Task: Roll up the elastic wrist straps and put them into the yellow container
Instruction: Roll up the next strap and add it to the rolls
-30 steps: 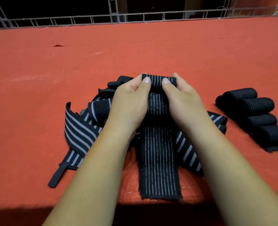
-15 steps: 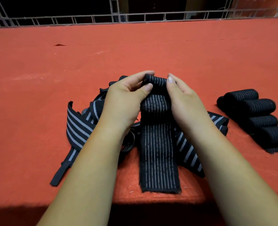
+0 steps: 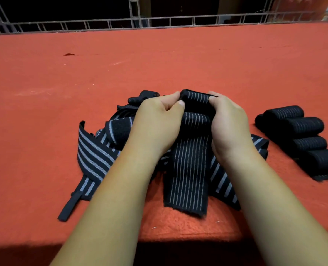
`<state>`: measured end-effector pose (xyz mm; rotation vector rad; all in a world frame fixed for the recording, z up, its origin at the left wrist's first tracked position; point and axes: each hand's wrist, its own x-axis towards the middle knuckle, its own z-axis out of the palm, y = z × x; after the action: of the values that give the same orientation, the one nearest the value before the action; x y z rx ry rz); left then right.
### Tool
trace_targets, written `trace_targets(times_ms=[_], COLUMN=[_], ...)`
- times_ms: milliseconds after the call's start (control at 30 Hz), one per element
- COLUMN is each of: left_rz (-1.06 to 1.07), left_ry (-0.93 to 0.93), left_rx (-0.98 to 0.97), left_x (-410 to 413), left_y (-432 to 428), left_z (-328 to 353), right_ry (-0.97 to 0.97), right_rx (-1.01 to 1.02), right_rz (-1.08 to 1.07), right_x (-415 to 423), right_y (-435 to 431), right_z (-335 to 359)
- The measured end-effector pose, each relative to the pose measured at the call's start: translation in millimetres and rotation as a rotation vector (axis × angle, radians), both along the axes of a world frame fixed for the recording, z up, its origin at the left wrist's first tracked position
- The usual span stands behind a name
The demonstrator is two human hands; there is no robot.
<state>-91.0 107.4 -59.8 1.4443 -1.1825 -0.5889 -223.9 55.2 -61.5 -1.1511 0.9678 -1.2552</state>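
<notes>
- Rolling step, roughly midway: the left hand [image 3: 155,123] and right hand [image 3: 228,121] both grip the rolled end [image 3: 195,98] of a thin-striped strap [image 3: 188,169], fingers curled round it from either side.
- That strap sits in the middle of the red cloth table [image 3: 159,60], with its flat tail running back to the near edge.
- Next move, I'd guess: turn the roll down the tail and hold it tight, since elastic likes to spring loose.
- A row of finished rolls [image 3: 301,135] lies off to the right, well apart from the hands.
- A heap of loose straps [image 3: 94,150] with wider stripes lies under and left of the work, and could snag the tail.
- Yellow container? Not in view anywhere, so I figure the drop-off comes later.
</notes>
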Motion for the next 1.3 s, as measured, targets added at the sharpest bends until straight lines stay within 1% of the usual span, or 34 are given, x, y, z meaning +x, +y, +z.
trace_targets(times_ms=[67, 200, 367, 500, 600, 800, 900, 1067, 1233, 1300], left_rz=[0.01, 0.01, 0.106, 0.129, 0.101, 0.059, 0.034, -0.027, -0.008, 0.002], left_ry=[-0.039, 0.009, 0.12, 0.142, 0.147, 0.147, 0.159, 0.209, 0.297, 0.303], left_rx=[0.021, 0.026, -0.052, -0.06, -0.1, -0.166, -0.158, -0.15, -0.084, -0.051], left_x=[-2.7, -5.3, 0.6, 5.2, 8.7, 9.5, 11.3, 12.8, 11.2, 9.2], left_y=[1.2, 4.3, 0.9, -1.6, -0.5, 2.8, 3.2, 3.0, 0.1, -0.7], left_z=[1.4, 2.4, -4.3, -6.1, -8.0, -4.8, -5.9, -6.3, -5.2, -3.9], right_ry=[-0.006, 0.058, 0.147, 0.14, 0.123, 0.116, 0.093, 0.096, -0.013, 0.023], right_rx=[-0.008, -0.046, -0.143, -0.167, -0.13, -0.008, 0.062, 0.015, 0.009, -0.026], right_rz=[-0.028, 0.023, 0.07, 0.103, 0.109, 0.19, 0.25, 0.252, 0.191, 0.172], right_x=[-0.1, -1.0, 0.6, 3.0, 4.2, 2.3, 2.8, 2.2, 2.5, 3.2], right_y=[-1.0, 0.6, -1.1, -5.4, -5.9, -7.6, -8.9, -7.8, -6.8, -8.4], right_z=[-0.4, -4.0, -10.8, -13.8, -11.8, -13.6, -13.1, -13.8, -12.3, -13.5])
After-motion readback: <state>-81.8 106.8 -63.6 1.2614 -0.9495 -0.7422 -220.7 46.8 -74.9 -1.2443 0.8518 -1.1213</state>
